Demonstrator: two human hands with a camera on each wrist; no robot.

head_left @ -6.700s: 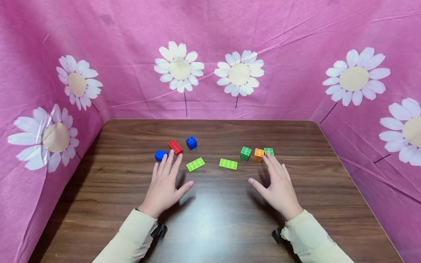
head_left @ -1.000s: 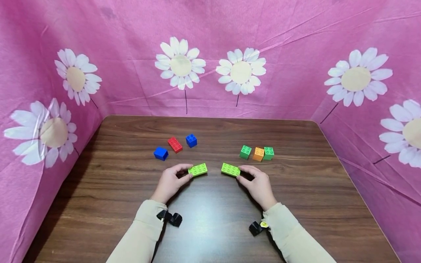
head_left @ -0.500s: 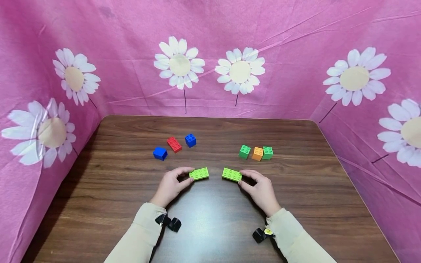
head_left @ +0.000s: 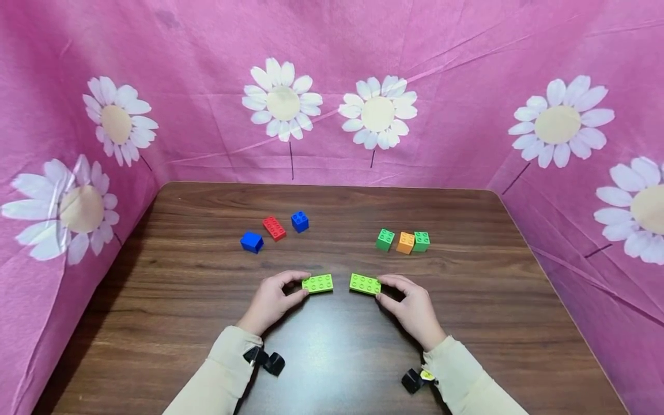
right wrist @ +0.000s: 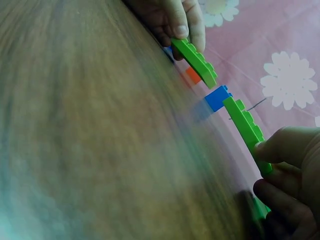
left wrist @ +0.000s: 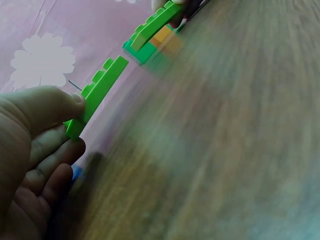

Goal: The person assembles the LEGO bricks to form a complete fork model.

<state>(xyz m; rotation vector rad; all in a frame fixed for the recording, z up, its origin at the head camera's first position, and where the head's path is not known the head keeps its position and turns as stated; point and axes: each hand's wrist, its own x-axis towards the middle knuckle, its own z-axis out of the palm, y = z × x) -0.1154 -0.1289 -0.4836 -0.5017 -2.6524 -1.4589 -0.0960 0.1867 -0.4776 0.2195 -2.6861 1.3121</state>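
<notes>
My left hand (head_left: 272,301) pinches a lime green brick (head_left: 318,283) by its left end, between thumb and fingers. Facing it, a second lime brick (head_left: 365,283) is pinched at its right end by my right hand (head_left: 415,306). A short gap separates the two bricks, studs up. In the left wrist view the left brick (left wrist: 100,95) is held with thumb (left wrist: 55,106) on one side; the right wrist view shows the other brick (right wrist: 246,131) likewise held. Both bricks appear raised off the table.
Behind my left hand lie a blue brick (head_left: 252,242), a red brick (head_left: 274,228) and another blue brick (head_left: 300,221). Farther right are a green brick (head_left: 385,240), an orange brick (head_left: 406,242) and a second green one (head_left: 422,241). Flowered pink cloth (head_left: 332,155) surrounds the wooden table (head_left: 332,346).
Both hands, empty and spread in the earliest frame, now pinch the lime bricks. Over the last second the bricks have come nearer to me and turned more level with each other.
</notes>
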